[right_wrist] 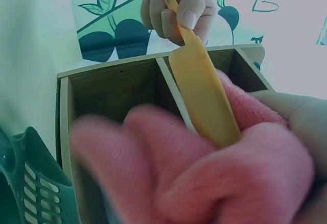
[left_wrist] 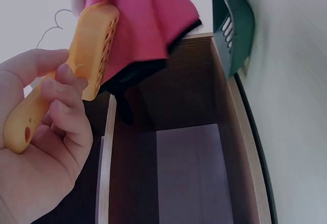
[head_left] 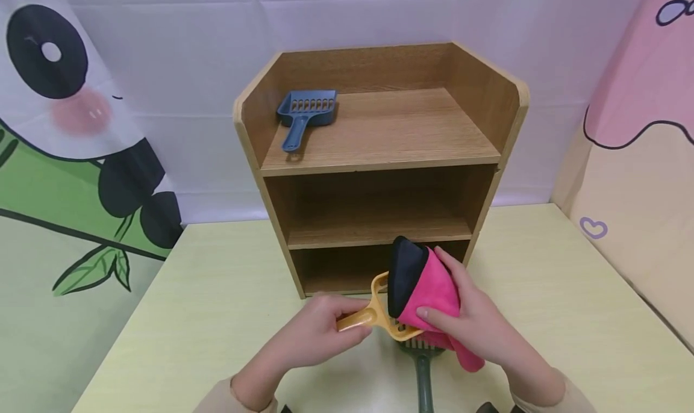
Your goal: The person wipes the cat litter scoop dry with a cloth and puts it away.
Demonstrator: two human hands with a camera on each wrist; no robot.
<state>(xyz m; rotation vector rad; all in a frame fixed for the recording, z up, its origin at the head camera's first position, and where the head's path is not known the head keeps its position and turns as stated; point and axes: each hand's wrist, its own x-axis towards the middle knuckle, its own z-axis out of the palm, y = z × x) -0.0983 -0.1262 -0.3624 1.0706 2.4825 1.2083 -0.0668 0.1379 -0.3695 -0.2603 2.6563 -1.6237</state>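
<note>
The yellow scoop (left_wrist: pixel 93 43) is held above the table (head_left: pixel 179 341), in front of the wooden shelf unit (head_left: pixel 379 168). Its handle is gripped by the left hand (head_left: pixel 325 330), with the thumb and curled fingers closed about it. The perforated head is directed toward the right hand (head_left: pixel 474 319) and is partly covered by a pink cloth (head_left: pixel 434 289) with a black section. The cloth is pinched in the right hand between the thumb, placed on the near face, and the fingers, whose tips are partly hidden. A green scoop (head_left: pixel 424 374) is positioned on the table below the yellow scoop, its head partly obscured. A blue scoop (head_left: pixel 307 117) is located at the left of the shelf unit's top surface, its handle directed forward.
</note>
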